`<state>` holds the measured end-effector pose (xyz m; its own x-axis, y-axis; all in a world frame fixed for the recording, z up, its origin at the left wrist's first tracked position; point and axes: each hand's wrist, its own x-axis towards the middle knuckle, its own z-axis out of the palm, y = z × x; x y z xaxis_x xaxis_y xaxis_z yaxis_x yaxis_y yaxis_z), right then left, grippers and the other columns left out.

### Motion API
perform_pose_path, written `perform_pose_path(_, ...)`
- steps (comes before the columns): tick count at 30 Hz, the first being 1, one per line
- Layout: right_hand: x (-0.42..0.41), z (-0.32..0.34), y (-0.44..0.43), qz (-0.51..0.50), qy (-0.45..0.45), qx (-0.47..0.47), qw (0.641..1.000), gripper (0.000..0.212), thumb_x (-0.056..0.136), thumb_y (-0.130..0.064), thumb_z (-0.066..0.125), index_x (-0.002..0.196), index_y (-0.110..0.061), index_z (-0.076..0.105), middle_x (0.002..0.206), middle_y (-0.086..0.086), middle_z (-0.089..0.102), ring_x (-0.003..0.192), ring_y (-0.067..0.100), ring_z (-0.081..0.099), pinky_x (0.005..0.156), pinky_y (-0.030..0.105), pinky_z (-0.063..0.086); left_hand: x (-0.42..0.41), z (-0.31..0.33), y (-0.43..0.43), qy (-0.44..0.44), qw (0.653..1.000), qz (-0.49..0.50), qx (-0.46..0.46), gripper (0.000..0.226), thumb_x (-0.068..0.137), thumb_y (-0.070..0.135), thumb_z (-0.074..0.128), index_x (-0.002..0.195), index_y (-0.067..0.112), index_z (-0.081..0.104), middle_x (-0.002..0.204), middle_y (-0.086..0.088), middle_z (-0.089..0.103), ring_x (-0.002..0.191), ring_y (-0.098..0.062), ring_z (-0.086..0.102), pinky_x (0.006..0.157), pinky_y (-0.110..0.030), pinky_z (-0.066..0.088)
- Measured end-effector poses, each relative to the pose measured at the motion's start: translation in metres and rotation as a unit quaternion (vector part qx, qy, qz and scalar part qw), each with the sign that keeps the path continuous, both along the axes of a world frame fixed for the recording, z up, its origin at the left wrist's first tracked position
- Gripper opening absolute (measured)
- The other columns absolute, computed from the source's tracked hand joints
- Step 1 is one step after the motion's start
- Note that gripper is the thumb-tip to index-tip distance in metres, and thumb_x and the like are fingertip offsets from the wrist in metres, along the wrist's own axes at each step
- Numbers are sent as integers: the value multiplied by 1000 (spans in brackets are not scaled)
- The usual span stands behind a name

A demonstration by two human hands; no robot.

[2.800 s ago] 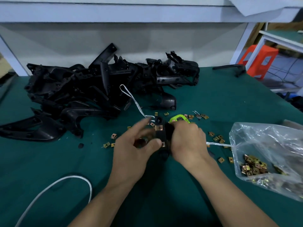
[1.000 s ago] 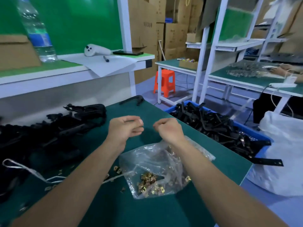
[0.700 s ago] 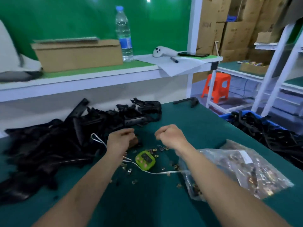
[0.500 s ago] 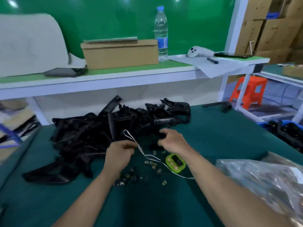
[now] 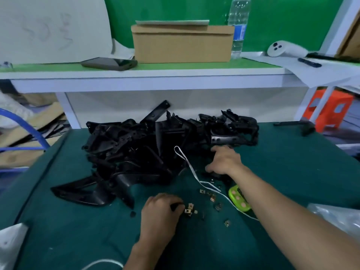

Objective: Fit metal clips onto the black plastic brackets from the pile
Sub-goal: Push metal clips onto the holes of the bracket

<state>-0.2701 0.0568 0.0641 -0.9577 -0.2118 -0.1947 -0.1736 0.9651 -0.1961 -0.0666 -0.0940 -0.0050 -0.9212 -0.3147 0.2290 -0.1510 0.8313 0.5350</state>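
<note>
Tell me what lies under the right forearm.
A lime-green timer sticks out from under the right forearm, and a white cord runs beneath it. The timer's far side is covered.

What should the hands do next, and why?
Probably the right hand should close on the black bracket under it and pull it toward the loose metal clips. That hand is at the near edge of the pile, and the left hand has its fingertips at the clips, so a bracket is the missing piece.
</note>
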Motion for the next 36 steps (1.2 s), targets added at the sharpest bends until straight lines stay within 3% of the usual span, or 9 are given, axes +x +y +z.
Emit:
perform_pose_path(2, 0, -7, 5, -23, -39, -8, 999, 80, 78, -50, 76, 146, -19, 45, 141, 6, 52, 126, 29, 52, 102, 39, 47, 5, 4, 2, 9, 999, 43, -6, 12, 81, 46, 77, 94, 47, 75, 91, 26, 73, 87, -7, 64, 70, -21, 41)
perform_pose_path(5, 0, -18, 10, -92, -48, -148, 984, 58, 86, -27, 71, 140, -20, 52, 130, 7, 61, 113, 27, 61, 91, 34, 53, 7, 7, 1, 37, 993, 85, 73, 14, 80, 43, 79, 91, 49, 73, 78, 31, 69, 76, 2, 64, 65, -17, 46)
perform_pose_path(10, 16, -3, 26, -206, 77, -357, 908, 14, 86, -28, 70, 97, -26, 62, 89, 0, 70, 90, 26, 67, 73, 31, 50, 6, 5, 0, 56, 977, 64, 196, 36, 91, 21, 74, 114, 48, 68, 94, 28, 68, 86, 11, 60, 67, -5, 45)
perform_pose_path(14, 69, 9, 30, -218, 1, -534, 817, 34, 76, -49, 73, 69, -18, 61, 59, 0, 69, 58, 17, 63, 58, 32, 44, 4, 6, 4, 66, 972, 53, 218, 39, 98, 11, 62, 101, 50, 63, 97, 17, 67, 91, 12, 58, 68, -2, 43)
perform_pose_path(18, 121, -17, 19, -219, -92, -536, 810, 56, 78, -70, 64, 81, -15, 65, 63, 1, 71, 67, 22, 67, 68, 38, 50, 6, 7, 11, 95, 975, 42, 194, 34, 101, 10, 56, 92, 42, 65, 95, 21, 66, 92, 9, 57, 73, -3, 40)
perform_pose_path(23, 148, -44, 18, -227, -143, -604, 751, 38, 75, -36, 74, 107, -23, 60, 81, 6, 75, 67, 23, 68, 57, 37, 54, 8, 5, 16, 112, 975, 35, 190, 31, 104, 13, 50, 82, 32, 63, 68, 19, 62, 62, 0, 56, 56, -8, 39)
perform_pose_path(29, 157, -57, 29, -137, -70, -557, 816, 74, 74, -57, 72, 140, -46, 40, 105, -12, 75, 102, 8, 69, 96, 38, 54, 11, 6, 18, 103, 979, 35, 171, 16, 98, 24, 62, 98, 37, 70, 77, 21, 67, 74, 3, 61, 64, -3, 41)
perform_pose_path(33, 163, -53, 33, -48, 81, -408, 908, 34, 92, -58, 56, 118, -36, 63, 76, -17, 66, 78, 1, 62, 69, 21, 48, 11, 5, 14, 96, 980, 41, 170, 25, 92, 21, 71, 105, 43, 67, 87, 26, 66, 81, 3, 60, 67, 0, 40)
perform_pose_path(36, 162, -49, 37, -39, 157, -372, 914, 24, 97, -43, 54, 88, -28, 71, 66, -14, 64, 69, 5, 58, 60, 24, 43, 11, 5, 7, 100, 976, 54, 186, 25, 91, 14, 72, 90, 38, 67, 83, 23, 69, 80, 3, 62, 66, -2, 42)
